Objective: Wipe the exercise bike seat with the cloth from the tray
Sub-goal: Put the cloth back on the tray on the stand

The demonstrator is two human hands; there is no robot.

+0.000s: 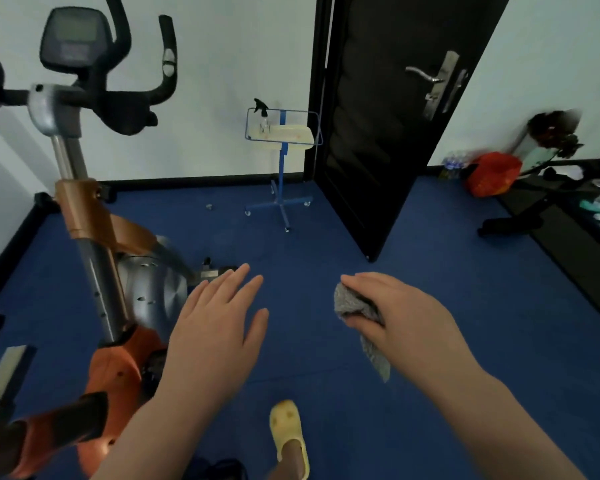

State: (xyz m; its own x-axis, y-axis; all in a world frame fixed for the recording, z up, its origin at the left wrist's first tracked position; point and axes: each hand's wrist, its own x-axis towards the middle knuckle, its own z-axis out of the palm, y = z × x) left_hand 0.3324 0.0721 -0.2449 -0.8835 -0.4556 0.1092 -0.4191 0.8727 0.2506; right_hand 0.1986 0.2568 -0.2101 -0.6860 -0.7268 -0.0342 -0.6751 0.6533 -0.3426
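Right hand (pixel 402 313) grip closed on cloth (pixel 357 308) — tail hanging straight down; left hand (pixel 219 327) open, empty.

Exercise bike (pixel 94 237) left; tray (pixel 284 135) on stand (pixel 280 188) beside door (pixel 395 109).

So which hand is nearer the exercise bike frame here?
Left. The left hand hovers open just beside the exercise bike frame, while the right hand, holding the grey cloth, is farther off over the blue floor.

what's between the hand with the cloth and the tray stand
Only bare blue floor, as the head view shows. The right hand grips the grey cloth; the tray stand stands beyond by the wall.
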